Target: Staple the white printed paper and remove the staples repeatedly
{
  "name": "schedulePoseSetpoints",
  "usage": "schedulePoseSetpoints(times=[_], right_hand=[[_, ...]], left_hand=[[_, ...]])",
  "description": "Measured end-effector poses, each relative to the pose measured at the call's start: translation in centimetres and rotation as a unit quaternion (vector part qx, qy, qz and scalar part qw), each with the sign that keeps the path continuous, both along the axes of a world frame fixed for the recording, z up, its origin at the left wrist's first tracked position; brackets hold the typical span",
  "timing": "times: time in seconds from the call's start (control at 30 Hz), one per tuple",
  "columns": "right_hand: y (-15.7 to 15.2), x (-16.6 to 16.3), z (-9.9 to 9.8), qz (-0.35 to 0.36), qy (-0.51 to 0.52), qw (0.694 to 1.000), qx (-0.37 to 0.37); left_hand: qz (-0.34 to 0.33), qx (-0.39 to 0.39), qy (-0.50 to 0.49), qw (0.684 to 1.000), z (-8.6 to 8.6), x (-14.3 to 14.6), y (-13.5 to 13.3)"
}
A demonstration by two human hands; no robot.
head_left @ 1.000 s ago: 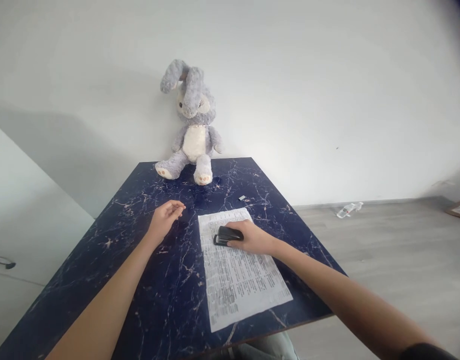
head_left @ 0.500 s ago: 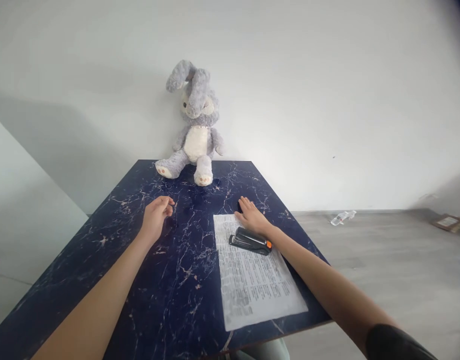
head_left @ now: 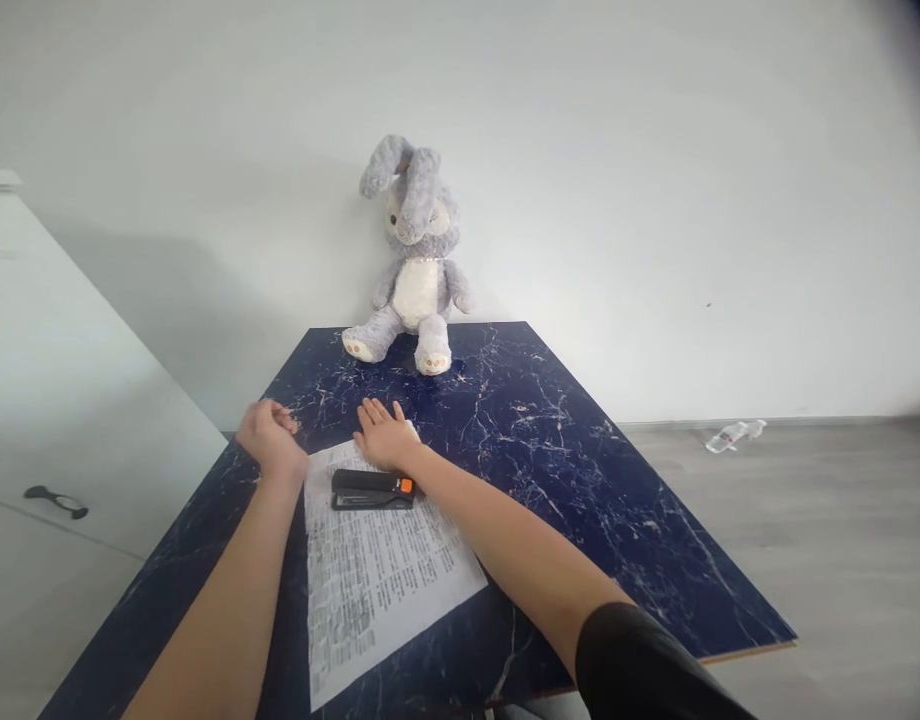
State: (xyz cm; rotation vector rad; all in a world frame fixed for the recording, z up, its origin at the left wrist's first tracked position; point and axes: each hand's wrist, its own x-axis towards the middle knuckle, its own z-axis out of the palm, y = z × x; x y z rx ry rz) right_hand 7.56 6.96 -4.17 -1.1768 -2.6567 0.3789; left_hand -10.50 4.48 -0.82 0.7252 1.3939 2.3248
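Observation:
My right hand (head_left: 386, 440) lies flat on the far edge of a printed sheet of paper (head_left: 389, 590), fingers spread. On the sheet, just nearer to me than that hand, rests a black stapler (head_left: 371, 491) with an orange piece at its right end. To the left of the paper's far corner is my left hand (head_left: 269, 437), its fingers curled inward and nothing visible in them. Both hands are over the dark blue marbled table (head_left: 572, 520).
A grey and white plush rabbit (head_left: 419, 270) sits at the table's far end against the wall. At left stands a white cabinet (head_left: 70, 380) with a black handle (head_left: 56, 500). Clear plastic packaging (head_left: 735, 435) lies on the floor at right.
The paper and stapler have slid left across the table under my right hand, the stapler turning slightly. My left hand has moved left. The view has shifted a little left.

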Motion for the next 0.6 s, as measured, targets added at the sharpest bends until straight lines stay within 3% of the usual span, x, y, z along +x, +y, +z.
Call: schedulePoseSetpoints(times=[0.13,0.23,0.33,0.4,0.5,0.6], right_hand=[[-0.8,-0.3,-0.1,-0.007,0.026,0.999,0.026],[-1.3,1.9,-0.1,-0.046,0.032,0.998,0.037],[-1.5,5.8,-0.3,-0.08,0.026,0.996,0.04],[-1.3,8.8,-0.5,-0.108,0.022,0.993,0.043],[-0.9,12.7,-0.9,-0.155,0.012,0.987,0.045],[-0.9,15.1,-0.6,-0.161,0.028,0.985,0.052]], left_hand=[[0.034,-0.029,-0.069,0.997,-0.4,-2.9,0.5],[0.022,-0.033,-0.109,0.993,-0.6,-2.4,1.0],[-0.04,-0.033,-0.077,0.996,-0.5,1.0,0.8],[-0.124,-0.049,-0.059,0.989,-0.5,4.5,0.2],[-0.289,-0.068,-0.072,0.952,-1.1,10.3,-1.3],[-0.34,-0.11,0.0,0.934,-2.4,14.5,-2.9]])
